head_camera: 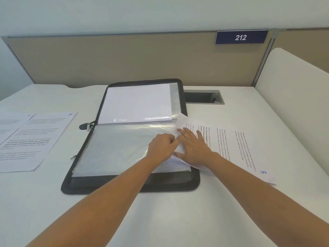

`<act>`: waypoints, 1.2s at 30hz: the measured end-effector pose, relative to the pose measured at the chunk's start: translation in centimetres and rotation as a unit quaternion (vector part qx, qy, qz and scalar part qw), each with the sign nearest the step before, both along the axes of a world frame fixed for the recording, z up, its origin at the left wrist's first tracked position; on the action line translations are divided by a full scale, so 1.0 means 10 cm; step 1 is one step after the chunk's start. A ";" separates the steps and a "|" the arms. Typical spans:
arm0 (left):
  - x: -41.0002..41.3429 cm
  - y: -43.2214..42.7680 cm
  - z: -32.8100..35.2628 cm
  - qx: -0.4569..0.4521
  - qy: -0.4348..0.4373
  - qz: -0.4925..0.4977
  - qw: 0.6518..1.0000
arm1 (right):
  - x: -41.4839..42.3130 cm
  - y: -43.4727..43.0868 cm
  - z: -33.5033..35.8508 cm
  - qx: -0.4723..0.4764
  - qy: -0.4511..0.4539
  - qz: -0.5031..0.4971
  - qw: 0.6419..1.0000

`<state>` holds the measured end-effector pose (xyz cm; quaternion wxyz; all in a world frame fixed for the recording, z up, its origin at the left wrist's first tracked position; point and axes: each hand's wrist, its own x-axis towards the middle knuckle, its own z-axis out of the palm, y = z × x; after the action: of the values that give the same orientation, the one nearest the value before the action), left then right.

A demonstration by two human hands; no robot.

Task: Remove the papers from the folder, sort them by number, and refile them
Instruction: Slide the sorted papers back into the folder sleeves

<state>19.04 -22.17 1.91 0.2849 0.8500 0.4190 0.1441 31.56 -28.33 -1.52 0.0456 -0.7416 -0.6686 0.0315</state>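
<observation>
One folder (124, 186), three papers (240, 147); left hand (162, 147) pinched on sleeve (117, 148), right hand (193, 147) flat.

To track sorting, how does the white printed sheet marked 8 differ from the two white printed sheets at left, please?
The sheet marked 8 lies right of the black folder, under the right hand, its end at the clear sleeve; the two sheets lie left of it, untouched. All carry text.

Both forearms extended forward. Left hand (162, 147) held curled, fingertips hidden; right hand (193, 147) laid flat, fingers spread.
</observation>
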 end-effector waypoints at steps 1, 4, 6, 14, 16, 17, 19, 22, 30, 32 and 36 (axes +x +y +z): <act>0.00 -0.01 0.01 -0.001 -0.002 -0.008 1.000 | 0.00 0.00 -0.01 -0.027 0.023 0.004 0.999; -0.01 -0.04 0.04 -0.015 -0.010 -0.031 0.999 | 0.01 0.03 0.00 -0.093 0.055 0.028 0.994; -0.02 -0.05 0.05 -0.019 -0.013 -0.043 0.999 | 0.00 0.07 0.04 -0.103 0.044 0.061 0.992; -0.04 -0.01 0.08 -0.043 -0.027 -0.060 0.997 | -0.12 0.17 0.30 -0.052 0.107 0.095 0.988; -0.05 -0.01 0.10 -0.057 -0.044 -0.058 0.996 | -0.10 0.23 0.39 -0.046 0.127 0.086 0.987; -0.05 -0.01 0.11 -0.062 -0.049 -0.056 0.995 | -0.07 0.28 0.39 -0.030 0.116 0.090 0.989; -0.04 -0.01 0.13 -0.068 -0.053 -0.055 0.995 | 0.00 0.36 0.30 -0.011 0.102 0.093 0.990; -0.03 -0.01 0.15 -0.067 -0.055 -0.056 0.995 | 0.11 0.43 0.12 -0.052 0.051 0.092 0.993; 0.01 0.00 0.12 -0.083 -0.029 -0.069 0.994 | 0.00 0.55 0.11 -0.130 -0.025 0.089 0.987; 0.01 0.02 0.10 -0.104 -0.027 -0.081 0.991 | -0.06 0.55 0.09 -0.132 -0.051 0.095 0.985; -0.07 0.09 0.11 -0.128 -0.070 -0.107 0.984 | -0.09 0.42 0.22 -0.125 0.110 0.035 0.985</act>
<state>18.31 -21.25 2.99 0.4337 0.8343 0.3196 0.1174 30.64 -24.09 0.72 0.0246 -0.7098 -0.6756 0.1977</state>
